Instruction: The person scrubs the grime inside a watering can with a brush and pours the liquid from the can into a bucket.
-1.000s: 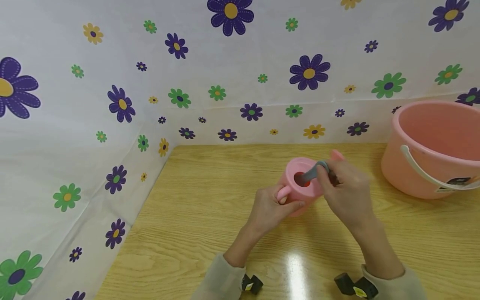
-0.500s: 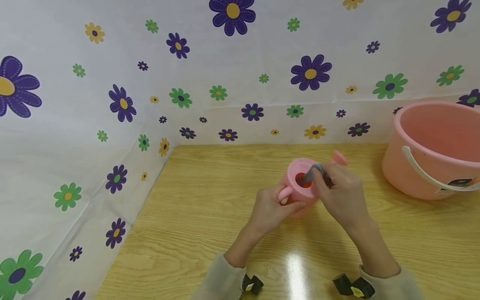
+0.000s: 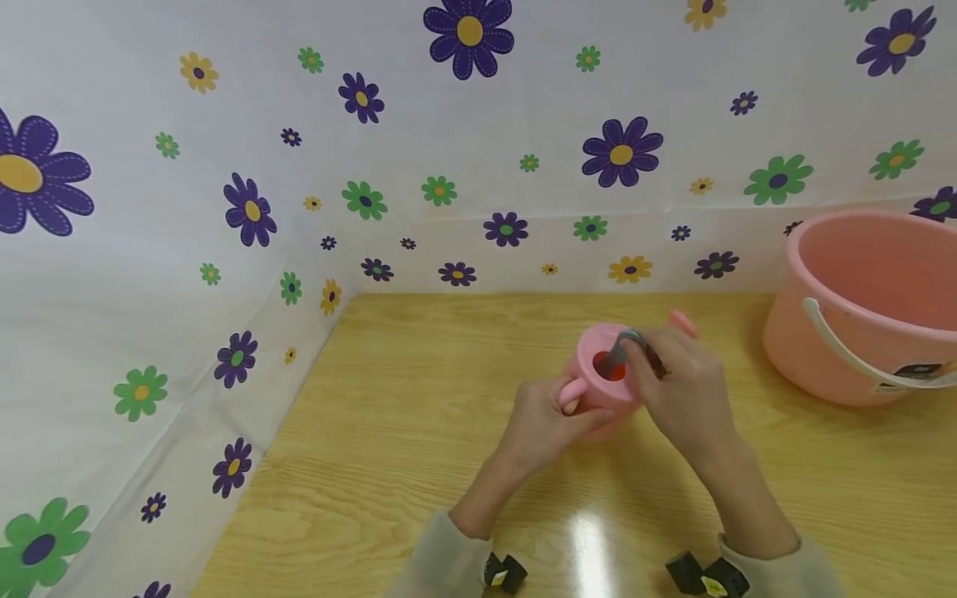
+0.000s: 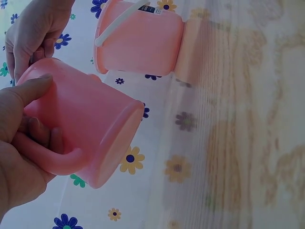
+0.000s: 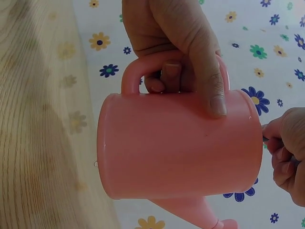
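A pink watering can (image 3: 598, 336) is held above the table, its round top opening facing up toward the head camera. My left hand (image 3: 542, 428) grips the can's handle, fingers through the loop and thumb along the wall, as the left wrist view shows. Between thumb and fingers of my right hand (image 3: 688, 390) is a slim blue-grey tool (image 3: 616, 352) with a looped end. Its other end goes down into the opening, where something red shows; that end is hidden. The can's spout (image 5: 186, 210) points away from the left hand, its rose (image 3: 683, 324) appearing behind the right hand.
On the right stands a large pink bucket (image 3: 830, 349) with a white handle (image 3: 852, 353). The wood-grain table (image 3: 404, 399) meets flower-printed white sheeting (image 3: 419, 108) at the back and left. Both wrists carry small black devices (image 3: 504, 573).
My right hand has shifted left toward the can, and less of the tool shows above the opening. The left hand keeps its hold. The head view has tilted slightly.
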{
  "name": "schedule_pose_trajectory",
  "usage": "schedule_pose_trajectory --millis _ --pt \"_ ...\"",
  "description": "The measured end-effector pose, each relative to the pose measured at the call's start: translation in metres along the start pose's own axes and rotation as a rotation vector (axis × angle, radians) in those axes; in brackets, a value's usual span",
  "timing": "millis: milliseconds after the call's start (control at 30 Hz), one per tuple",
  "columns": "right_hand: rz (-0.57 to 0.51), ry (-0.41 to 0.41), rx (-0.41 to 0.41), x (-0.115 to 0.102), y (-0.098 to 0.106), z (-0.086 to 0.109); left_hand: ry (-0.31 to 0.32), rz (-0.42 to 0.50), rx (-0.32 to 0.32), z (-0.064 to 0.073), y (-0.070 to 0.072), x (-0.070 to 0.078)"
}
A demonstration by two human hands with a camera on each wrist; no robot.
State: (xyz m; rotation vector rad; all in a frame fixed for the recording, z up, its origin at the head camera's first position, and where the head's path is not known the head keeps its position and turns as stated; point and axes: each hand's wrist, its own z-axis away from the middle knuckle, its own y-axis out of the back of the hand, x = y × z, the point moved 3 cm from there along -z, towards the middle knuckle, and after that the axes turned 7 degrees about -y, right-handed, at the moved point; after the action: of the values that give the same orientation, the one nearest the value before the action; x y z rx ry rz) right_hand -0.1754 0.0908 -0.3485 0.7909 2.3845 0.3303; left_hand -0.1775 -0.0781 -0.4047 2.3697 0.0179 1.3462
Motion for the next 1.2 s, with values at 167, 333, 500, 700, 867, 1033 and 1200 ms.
schedule_pose_trajectory --millis 167,333,500,700,867,1033,1200 --pt "-0.024 0.006 0.060 0.000 0.002 -0.001 -0.010 -0.010 -0.001 0.000 -0.001 0.001" --pt "-0.043 0.037 0.123 -0.001 0.009 -0.002 0.000 -0.010 -0.002 0.001 -0.002 0.001" --pt "-0.038 0.073 0.185 -0.004 0.016 -0.005 -0.008 -0.032 0.002 0.000 -0.001 0.000" --pt "-0.032 0.083 0.216 -0.007 0.019 -0.006 0.008 -0.044 0.009 0.000 0.000 0.001" --pt "-0.043 0.096 0.228 -0.006 0.015 -0.004 -0.003 -0.057 0.018 0.001 0.002 0.002" --pt "-0.066 0.126 0.195 -0.002 0.007 -0.003 -0.027 -0.041 0.009 0.000 0.002 0.002" --pt "-0.077 0.119 0.138 0.000 -0.003 0.002 -0.037 -0.047 0.013 0.000 0.004 0.005"
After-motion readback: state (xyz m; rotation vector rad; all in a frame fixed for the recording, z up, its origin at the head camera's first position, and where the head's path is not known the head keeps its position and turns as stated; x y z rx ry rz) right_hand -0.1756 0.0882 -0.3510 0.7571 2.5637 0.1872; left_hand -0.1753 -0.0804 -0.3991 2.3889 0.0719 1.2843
